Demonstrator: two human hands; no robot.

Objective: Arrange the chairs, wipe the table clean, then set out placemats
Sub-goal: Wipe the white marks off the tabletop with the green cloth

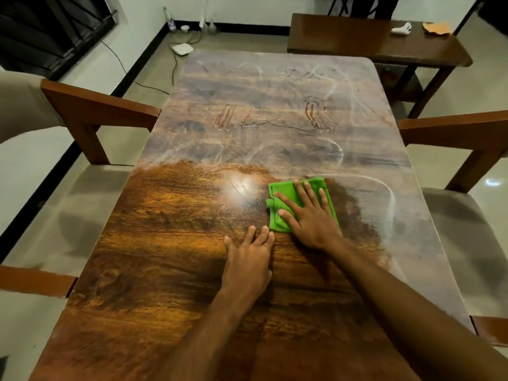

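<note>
Plainly, the right hand [310, 215] lay flat and spread on the folded green cloth [286, 188], pressing, not clutching — the left hand [247, 259] flat beside it on the brown wooden table [154, 270]. Grey dust film [275, 105] beyond that hand could smear if the cloth slid free.

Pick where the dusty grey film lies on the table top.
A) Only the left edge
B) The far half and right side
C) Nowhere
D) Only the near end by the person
B: the table is hazy grey with finger marks across its far half and right side and glossy brown nearer, and the right hand presses the green cloth flat at the border.
</note>
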